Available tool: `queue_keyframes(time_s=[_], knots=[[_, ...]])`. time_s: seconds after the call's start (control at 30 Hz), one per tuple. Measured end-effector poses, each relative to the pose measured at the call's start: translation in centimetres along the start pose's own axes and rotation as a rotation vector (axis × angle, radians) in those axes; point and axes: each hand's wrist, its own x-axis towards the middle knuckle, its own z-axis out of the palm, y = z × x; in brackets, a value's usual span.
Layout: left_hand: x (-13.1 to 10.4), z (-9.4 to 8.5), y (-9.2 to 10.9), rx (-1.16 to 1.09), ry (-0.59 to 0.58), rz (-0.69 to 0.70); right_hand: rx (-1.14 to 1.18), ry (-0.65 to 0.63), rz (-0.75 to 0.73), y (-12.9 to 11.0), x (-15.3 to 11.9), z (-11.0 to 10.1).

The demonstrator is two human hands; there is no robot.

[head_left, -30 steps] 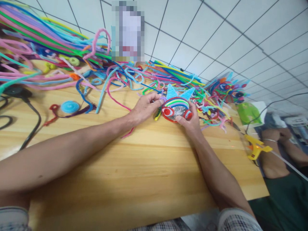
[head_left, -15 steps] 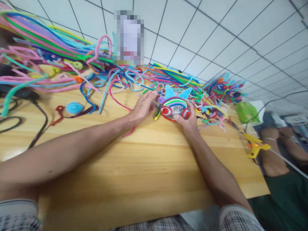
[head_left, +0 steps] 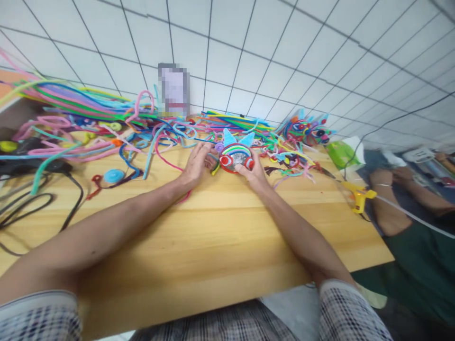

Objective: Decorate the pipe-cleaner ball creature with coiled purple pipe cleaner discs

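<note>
My right hand grips a pipe-cleaner animal face by its lower right edge, thumb across the front. Two light blue pointed ears top it, above rainbow bands, red-and-white round eyes and a silvery grey middle. Just left of the face is my left hand, fingers loosely bent and apart, with nothing visible in its grasp. Close to its fingertips sits a small purple coil; whether they touch is unclear. A pink pipe cleaner passes behind the left wrist.
Heaps of coloured pipe cleaners line the wall side. Two finished-looking faces lean at the back right. A blue coiled disc and black cables lie left. Right are a green packet, a yellow glue gun and another person's arm.
The camera view has shifted, so the scene sits further left and the ceiling-like tiled wall shows more. My left hand has turned slightly beside the face; the right hand keeps its hold.
</note>
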Motion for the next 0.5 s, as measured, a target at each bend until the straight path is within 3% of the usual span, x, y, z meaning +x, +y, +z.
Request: queue_keyframes(time_s=[0.17, 0.33, 0.5], knots=[[0.5, -0.3, -0.8, 0.070, 0.011, 0.032, -0.021, -0.034, 0.003, -0.1, 0.4, -0.7], [0.4, -0.6, -1.2, 0.144, -0.087, 0.102, -0.163, -0.043, -0.024, -0.4, 1.0, -1.6], [0.1, -0.6, -0.7, 0.147, -0.094, 0.123, -0.185, 0.005, -0.026, -1.3, 0.4, -1.0]])
